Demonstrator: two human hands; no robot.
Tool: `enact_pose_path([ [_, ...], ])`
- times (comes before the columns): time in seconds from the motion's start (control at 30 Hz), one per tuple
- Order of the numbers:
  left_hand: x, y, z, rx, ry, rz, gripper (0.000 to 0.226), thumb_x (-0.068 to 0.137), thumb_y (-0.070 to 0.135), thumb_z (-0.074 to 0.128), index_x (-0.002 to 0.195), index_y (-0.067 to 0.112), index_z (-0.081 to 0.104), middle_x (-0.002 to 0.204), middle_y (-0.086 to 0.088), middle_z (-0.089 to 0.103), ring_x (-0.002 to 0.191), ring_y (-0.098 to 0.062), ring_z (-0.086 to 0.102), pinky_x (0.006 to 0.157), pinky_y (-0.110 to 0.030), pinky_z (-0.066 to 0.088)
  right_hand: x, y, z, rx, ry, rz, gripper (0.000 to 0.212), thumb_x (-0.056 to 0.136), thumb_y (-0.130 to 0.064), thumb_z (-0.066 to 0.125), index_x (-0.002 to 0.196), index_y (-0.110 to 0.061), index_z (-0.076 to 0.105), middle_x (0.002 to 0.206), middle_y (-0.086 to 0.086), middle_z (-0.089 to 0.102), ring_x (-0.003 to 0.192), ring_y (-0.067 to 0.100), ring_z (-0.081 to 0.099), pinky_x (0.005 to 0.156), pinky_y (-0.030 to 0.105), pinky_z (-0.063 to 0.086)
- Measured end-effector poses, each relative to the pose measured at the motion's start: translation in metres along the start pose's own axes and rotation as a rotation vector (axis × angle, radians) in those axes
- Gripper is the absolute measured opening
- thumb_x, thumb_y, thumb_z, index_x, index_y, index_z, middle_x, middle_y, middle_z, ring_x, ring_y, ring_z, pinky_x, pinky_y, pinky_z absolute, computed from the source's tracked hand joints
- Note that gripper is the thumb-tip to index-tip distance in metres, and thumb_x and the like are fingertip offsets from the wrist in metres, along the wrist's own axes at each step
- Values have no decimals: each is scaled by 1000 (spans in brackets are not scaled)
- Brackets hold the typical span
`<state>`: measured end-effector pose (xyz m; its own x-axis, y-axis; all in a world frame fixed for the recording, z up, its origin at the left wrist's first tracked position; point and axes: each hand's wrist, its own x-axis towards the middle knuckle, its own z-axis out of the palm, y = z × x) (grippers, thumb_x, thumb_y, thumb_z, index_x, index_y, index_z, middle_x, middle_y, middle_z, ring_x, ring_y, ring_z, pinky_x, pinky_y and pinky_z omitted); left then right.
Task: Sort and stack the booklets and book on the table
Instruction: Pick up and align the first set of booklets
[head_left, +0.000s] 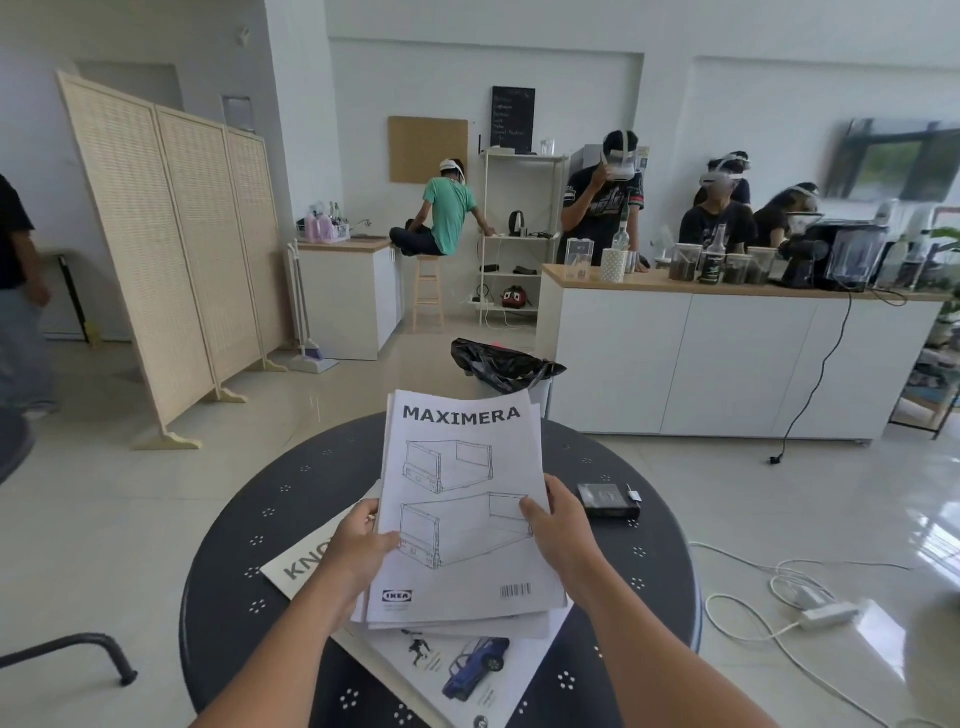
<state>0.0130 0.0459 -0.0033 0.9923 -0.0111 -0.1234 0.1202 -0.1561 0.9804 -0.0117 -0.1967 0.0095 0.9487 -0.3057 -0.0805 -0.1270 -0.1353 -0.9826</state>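
Observation:
I hold a bundle of white booklets (460, 499) upright over the round dark table (649, 582); the front one reads MAXIMERA with line drawings. My left hand (358, 545) grips its left edge, thumb on the cover. My right hand (558, 519) grips the right edge. Under the bundle lies a white book (457, 670) with a blue car on its cover. A booklet lettered KNO (301, 564) lies flat at the left, partly hidden by my left hand.
A small dark box (608, 500) rests on the table's right side. Beyond the table stands a bin with a black bag (501, 366). White cables and a power strip (826, 613) lie on the floor at right. A chair leg (78, 649) is at lower left. Several people stand by the far counter (727, 364).

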Motion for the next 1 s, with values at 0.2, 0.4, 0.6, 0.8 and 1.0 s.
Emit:
enact_pose_path([
  [0.2, -9, 0, 3, -123, 4, 120, 28, 94, 0, 57, 110, 23, 57, 101, -5, 76, 85, -21, 75, 67, -36, 57, -2, -1, 1, 44, -55, -47, 33, 99, -10, 61, 124, -28, 49, 108, -6, 68, 93, 13, 68, 66, 28, 56],
  [0.4, -6, 27, 2, -147, 121, 274, 29, 91, 2, 59, 103, 29, 61, 95, 8, 78, 88, -13, 73, 79, -40, 55, -6, -34, 10, 117, 29, -310, 29, 100, -6, 58, 106, -35, 61, 104, -9, 72, 92, 8, 70, 66, 20, 55],
  [0.6, -7, 30, 2, -75, 92, 252, 37, 96, 3, 48, 123, 27, 59, 110, 7, 71, 101, -14, 67, 78, -34, 54, -9, -30, 15, 141, -30, -319, 25, 103, -10, 55, 123, -19, 67, 110, 0, 76, 100, 18, 72, 77, 31, 59],
  [0.8, -10, 24, 3, 56, 77, 193, 24, 101, 10, 42, 114, 26, 55, 108, 6, 68, 102, -17, 65, 88, -44, 53, -12, -17, 19, 119, -29, -229, 28, 105, -8, 49, 121, -25, 65, 108, -9, 76, 99, 13, 72, 73, 26, 57],
  [1.0, -5, 22, -9, 233, 96, 174, 18, 100, 18, 44, 111, 26, 55, 110, 3, 67, 94, -12, 63, 79, -39, 53, -8, -16, 17, 27, -13, -242, 29, 105, -8, 48, 123, -26, 62, 106, -12, 72, 96, 6, 67, 70, 22, 53],
])
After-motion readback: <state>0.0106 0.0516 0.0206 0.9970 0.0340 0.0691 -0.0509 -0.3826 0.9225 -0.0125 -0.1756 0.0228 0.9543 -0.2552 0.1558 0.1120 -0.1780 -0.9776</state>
